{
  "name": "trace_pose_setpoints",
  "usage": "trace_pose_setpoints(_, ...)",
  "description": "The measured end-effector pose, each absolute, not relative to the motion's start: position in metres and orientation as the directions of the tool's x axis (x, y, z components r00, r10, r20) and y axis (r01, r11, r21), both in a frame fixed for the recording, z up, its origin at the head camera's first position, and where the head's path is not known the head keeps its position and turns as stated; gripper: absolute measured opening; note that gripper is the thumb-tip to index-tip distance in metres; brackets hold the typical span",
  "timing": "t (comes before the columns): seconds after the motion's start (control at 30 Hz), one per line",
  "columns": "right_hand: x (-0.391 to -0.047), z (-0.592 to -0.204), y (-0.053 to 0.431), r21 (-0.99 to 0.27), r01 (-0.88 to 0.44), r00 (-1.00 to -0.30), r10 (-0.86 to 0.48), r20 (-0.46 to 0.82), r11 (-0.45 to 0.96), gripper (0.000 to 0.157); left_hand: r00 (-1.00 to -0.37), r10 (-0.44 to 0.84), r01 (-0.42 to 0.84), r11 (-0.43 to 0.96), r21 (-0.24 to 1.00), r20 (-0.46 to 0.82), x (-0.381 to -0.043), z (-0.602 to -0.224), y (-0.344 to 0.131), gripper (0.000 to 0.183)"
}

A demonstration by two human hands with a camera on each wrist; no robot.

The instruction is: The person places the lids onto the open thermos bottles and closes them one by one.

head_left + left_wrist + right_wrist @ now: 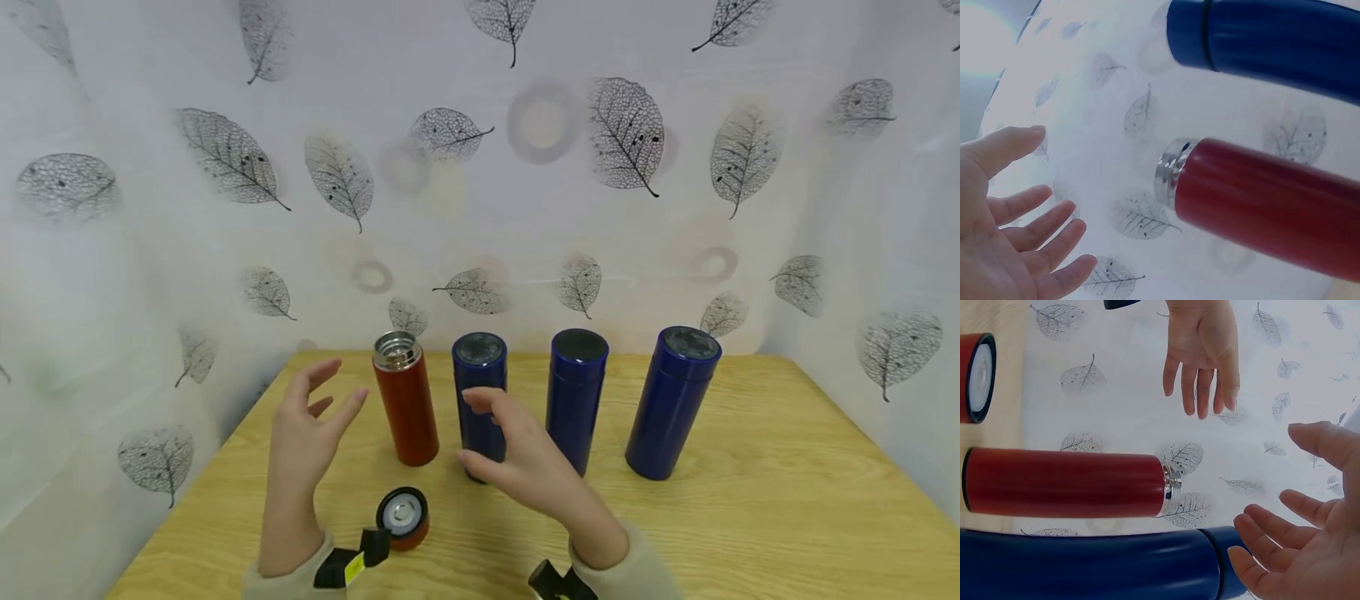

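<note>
A red thermos flask point(407, 408) stands uncapped on the table, its steel mouth bare. Its red and black lid point(402, 517) lies nearer to me with the inner side facing up. To the left of the flask my left hand point(303, 437) hovers, fingers spread and holding nothing. My right hand point(525, 458) is in the air in front of the nearest blue flask point(480, 375), overlapping part of it in the head view. Both palms face inward with relaxed fingers. The left wrist view shows the red flask point(1266, 206) apart from the left fingers.
Two more capped blue flasks, one in the middle point(576, 400) and one at the right point(670, 408), stand in the same row. The wooden table point(787, 500) ends at a white curtain point(480, 225) printed with leaves, which also hangs at both sides.
</note>
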State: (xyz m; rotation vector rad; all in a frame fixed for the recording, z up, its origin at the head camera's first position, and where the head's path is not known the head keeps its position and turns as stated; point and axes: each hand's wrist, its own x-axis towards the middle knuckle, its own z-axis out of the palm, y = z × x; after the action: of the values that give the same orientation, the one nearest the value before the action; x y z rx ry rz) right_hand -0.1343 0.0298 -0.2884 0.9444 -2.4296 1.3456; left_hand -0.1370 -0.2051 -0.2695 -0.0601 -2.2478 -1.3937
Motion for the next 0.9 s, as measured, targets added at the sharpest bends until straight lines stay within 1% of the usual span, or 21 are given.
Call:
trace_pose_setpoints(0.2,-0.138,-0.284,0.014,-0.738,-0.591,-0.789,-0.424,0.444,0.326,0.051,-0.868,-0.286,0.244,0.465,0.851,0.405,-0.132,-0.267,-0.214,0.046)
trace_pose_setpoints(0.3,-0.141,-0.284,0.007,-0.748,-0.585,-0.791,-0.424,0.440,0.314,0.051,-0.859,-0.308,0.243,0.457,0.856,0.409,-0.131,-0.267,-0.216,0.045)
trace_pose_setpoints(0.43,-0.146,-0.291,-0.003,-0.739,-0.589,-0.778,-0.478,0.407,0.328,0.054,-0.857,-0.317,0.240,0.451,0.860,0.406,-0.131,-0.266,-0.218,0.046)
trace_pose_setpoints(0.6,-0.156,-0.310,-0.021,-0.709,-0.617,-0.719,-0.610,0.332,0.341,0.056,-0.863,-0.316,0.228,0.454,0.861,0.395,-0.130,-0.265,-0.221,0.046)
trace_pose_setpoints(0.7,-0.161,-0.323,-0.033,-0.688,-0.639,-0.670,-0.689,0.277,0.344,0.056,-0.869,-0.300,0.231,0.458,0.859,0.394,-0.129,-0.265,-0.223,0.046)
trace_pose_setpoints(0.9,-0.169,-0.344,-0.047,-0.709,-0.615,-0.609,-0.779,0.148,0.346,0.056,-0.886,-0.274,0.213,0.478,0.852,0.375,-0.126,-0.265,-0.227,0.048)
